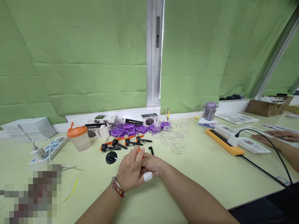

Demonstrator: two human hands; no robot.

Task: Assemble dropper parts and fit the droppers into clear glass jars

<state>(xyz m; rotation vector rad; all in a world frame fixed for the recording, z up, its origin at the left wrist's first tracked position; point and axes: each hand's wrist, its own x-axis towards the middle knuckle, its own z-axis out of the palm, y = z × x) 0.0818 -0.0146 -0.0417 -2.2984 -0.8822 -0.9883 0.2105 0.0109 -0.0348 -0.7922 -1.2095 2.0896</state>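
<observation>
My left hand (131,170), with a bracelet at the wrist, closes together with my right hand (150,163) over the table. A small orange part (140,150) shows between the fingers; the rest of it is hidden. A white wrap covers one thumb. At the left hand's far side lies a round black knob-like disc (111,157), its metal rod running behind the fingers. Beyond the hands lie several black-and-orange pieces with rods (119,144). A short black angled piece (151,150) lies just past the right hand.
Purple wheel-like parts (126,129), printed boxes (99,130) and clear cups (177,149) stand behind. On the left are an orange-lidded cup (79,140) and a white power strip (52,149). At right, an orange power strip (221,141) trails a black cable near another person's hands (277,140).
</observation>
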